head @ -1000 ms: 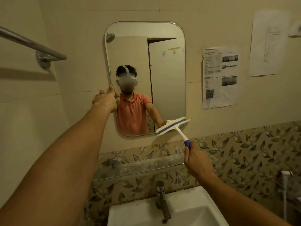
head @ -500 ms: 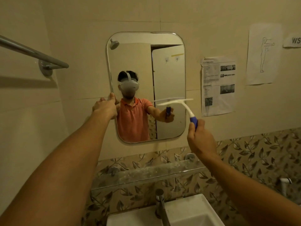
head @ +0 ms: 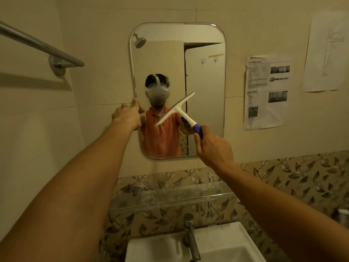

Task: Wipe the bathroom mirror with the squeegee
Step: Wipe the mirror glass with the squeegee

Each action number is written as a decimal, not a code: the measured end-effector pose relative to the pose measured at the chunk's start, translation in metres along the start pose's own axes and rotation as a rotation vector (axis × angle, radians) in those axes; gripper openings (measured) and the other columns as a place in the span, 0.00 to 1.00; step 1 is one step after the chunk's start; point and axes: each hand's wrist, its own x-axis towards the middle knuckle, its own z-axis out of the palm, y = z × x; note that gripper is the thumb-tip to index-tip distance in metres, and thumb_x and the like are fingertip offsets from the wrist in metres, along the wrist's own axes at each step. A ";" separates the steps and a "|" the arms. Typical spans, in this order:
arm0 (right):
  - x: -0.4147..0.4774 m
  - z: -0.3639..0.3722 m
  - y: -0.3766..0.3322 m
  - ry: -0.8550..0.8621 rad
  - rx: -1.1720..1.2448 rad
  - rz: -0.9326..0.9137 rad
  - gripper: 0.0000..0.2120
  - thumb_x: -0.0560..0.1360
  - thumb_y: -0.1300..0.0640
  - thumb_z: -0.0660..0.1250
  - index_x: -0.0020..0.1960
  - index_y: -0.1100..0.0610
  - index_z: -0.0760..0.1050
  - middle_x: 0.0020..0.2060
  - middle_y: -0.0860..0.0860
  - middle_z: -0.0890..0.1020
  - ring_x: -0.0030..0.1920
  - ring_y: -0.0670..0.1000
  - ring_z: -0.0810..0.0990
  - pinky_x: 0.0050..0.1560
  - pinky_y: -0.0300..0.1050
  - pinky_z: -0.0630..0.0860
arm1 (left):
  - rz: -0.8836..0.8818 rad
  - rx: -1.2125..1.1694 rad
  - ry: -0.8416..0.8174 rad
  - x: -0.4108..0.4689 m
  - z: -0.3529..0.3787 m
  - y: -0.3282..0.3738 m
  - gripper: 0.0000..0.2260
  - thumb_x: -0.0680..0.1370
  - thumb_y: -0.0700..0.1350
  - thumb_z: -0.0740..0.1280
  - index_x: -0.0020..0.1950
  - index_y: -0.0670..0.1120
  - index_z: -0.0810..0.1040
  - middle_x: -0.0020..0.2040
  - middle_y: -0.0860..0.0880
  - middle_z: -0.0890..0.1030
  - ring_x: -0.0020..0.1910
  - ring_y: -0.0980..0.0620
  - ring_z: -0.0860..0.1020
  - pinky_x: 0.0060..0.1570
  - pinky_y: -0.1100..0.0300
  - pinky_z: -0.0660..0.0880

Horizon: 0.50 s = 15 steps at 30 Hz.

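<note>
Below the mirror (head: 205, 72) are the sink (head: 226, 242), its tap (head: 190, 237) and a glass shelf (head: 170, 195). Higher up, the right grip (head: 214, 148) is curled round the blue handle of the squeegee (head: 175, 109), before the mirror's lower right part. The white blade slants across the mirror's middle, low end left; whether it touches the glass cannot be told. The left grip (head: 128, 115) clasps the mirror's left edge at mid-height. Papers (head: 266, 95) hang right of the mirror.
</note>
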 end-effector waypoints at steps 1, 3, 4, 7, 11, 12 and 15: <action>-0.001 0.004 0.002 -0.008 -0.017 -0.004 0.19 0.85 0.42 0.54 0.69 0.52 0.61 0.36 0.47 0.74 0.28 0.47 0.74 0.29 0.46 0.79 | -0.004 0.002 0.000 0.000 0.001 0.001 0.42 0.80 0.39 0.65 0.81 0.56 0.38 0.81 0.39 0.50 0.76 0.36 0.59 0.68 0.40 0.66; -0.002 0.012 0.007 -0.034 -0.037 -0.005 0.18 0.85 0.43 0.54 0.70 0.52 0.59 0.38 0.50 0.76 0.29 0.48 0.75 0.29 0.47 0.79 | -0.015 0.005 0.006 0.001 0.002 0.002 0.43 0.79 0.40 0.65 0.81 0.56 0.38 0.81 0.39 0.50 0.76 0.36 0.59 0.68 0.40 0.67; -0.002 0.015 0.010 -0.047 -0.034 -0.002 0.19 0.85 0.43 0.55 0.70 0.51 0.58 0.39 0.51 0.76 0.29 0.49 0.75 0.29 0.47 0.79 | -0.022 0.008 0.011 0.001 0.002 0.003 0.43 0.79 0.40 0.65 0.81 0.56 0.38 0.81 0.39 0.50 0.76 0.36 0.59 0.68 0.40 0.67; 0.001 0.023 0.020 -0.064 -0.041 -0.008 0.18 0.85 0.44 0.55 0.70 0.51 0.57 0.38 0.52 0.76 0.29 0.50 0.75 0.27 0.45 0.74 | -0.053 0.026 0.018 0.002 0.001 0.007 0.43 0.79 0.38 0.65 0.81 0.57 0.36 0.81 0.40 0.48 0.77 0.36 0.58 0.69 0.39 0.65; -0.010 0.035 0.041 -0.097 -0.070 -0.013 0.18 0.85 0.44 0.54 0.69 0.51 0.57 0.38 0.52 0.76 0.29 0.50 0.74 0.27 0.44 0.72 | -0.088 0.068 -0.002 0.003 0.002 0.010 0.43 0.80 0.43 0.65 0.80 0.56 0.35 0.81 0.39 0.47 0.77 0.34 0.56 0.70 0.37 0.63; -0.015 0.038 0.047 -0.110 -0.067 -0.010 0.18 0.85 0.43 0.54 0.69 0.51 0.57 0.38 0.52 0.76 0.30 0.50 0.74 0.28 0.44 0.73 | -0.090 0.078 -0.006 0.004 0.003 0.011 0.42 0.80 0.43 0.65 0.80 0.56 0.35 0.81 0.39 0.47 0.77 0.34 0.55 0.71 0.37 0.62; -0.031 0.046 0.064 -0.150 -0.072 0.003 0.18 0.85 0.43 0.54 0.70 0.51 0.57 0.36 0.49 0.73 0.30 0.48 0.73 0.28 0.42 0.70 | -0.106 0.103 -0.005 0.007 0.007 0.013 0.42 0.81 0.41 0.63 0.80 0.56 0.34 0.81 0.40 0.46 0.78 0.34 0.54 0.71 0.36 0.60</action>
